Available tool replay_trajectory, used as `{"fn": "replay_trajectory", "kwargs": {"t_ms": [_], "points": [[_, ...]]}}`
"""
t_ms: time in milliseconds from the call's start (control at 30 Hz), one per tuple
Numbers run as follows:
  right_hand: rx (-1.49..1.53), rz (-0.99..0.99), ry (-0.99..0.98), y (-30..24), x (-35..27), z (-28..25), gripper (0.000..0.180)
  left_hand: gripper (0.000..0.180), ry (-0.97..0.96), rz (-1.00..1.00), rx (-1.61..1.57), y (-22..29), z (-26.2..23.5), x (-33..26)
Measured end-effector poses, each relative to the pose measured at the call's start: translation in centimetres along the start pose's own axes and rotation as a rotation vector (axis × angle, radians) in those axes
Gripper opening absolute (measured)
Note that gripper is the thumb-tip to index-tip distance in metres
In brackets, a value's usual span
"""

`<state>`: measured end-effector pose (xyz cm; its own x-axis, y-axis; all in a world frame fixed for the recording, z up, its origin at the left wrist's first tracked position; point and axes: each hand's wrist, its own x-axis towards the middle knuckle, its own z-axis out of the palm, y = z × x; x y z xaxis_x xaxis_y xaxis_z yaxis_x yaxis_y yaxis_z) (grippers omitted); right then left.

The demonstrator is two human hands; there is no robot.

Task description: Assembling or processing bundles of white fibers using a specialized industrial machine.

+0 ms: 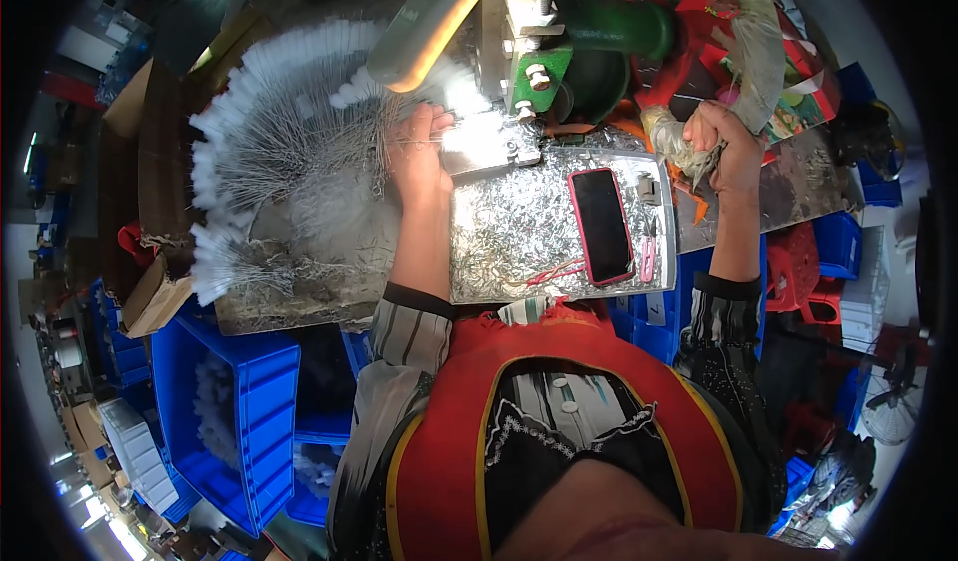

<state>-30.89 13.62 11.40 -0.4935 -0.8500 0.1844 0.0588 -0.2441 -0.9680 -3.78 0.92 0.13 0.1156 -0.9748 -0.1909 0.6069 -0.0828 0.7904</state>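
My right hand (731,147) is wrapped round the cloth-covered lever handle (689,142) of a green hand press (599,77). My left hand (421,152) is beside a shiny metal block (489,147) at the foot of the press, its fingers drawn together. Glare and the hand itself hide what its fingers hold, if anything. Left of that hand lies a big fanned pile of small brushes (289,152) with thin twisted wire stems and white bristle tips. A lit lamp (434,27) hangs over the block.
On a silvery foil-like mat (499,252) lie a phone in a pink case (603,227) and small pink-handled snips (648,252). Blue bins (225,411) stand below the bench at left. A cardboard box (150,152) edges the pile. Red packaging (798,87) lies far right.
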Motion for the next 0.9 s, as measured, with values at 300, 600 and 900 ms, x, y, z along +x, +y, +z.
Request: {"fn": "replay_trajectory", "kwargs": {"t_ms": [300, 600, 900], "points": [[-0.032, 0.035, 0.028, -0.4, -0.1, 0.4, 0.021, 0.018, 0.009, -0.014, 0.061, 0.2, 0.1, 0.0], [-0.011, -0.258, -0.094, 4.9, 0.2, -1.1, 0.019, 0.022, -0.088, -0.060, 0.127, 0.5, 0.1, 0.2], [0.013, 0.056, -0.016, -0.2, 0.2, -0.1, 0.022, 0.021, -0.190, -0.065, 0.048, 0.1, -2.0, 0.3]]}}
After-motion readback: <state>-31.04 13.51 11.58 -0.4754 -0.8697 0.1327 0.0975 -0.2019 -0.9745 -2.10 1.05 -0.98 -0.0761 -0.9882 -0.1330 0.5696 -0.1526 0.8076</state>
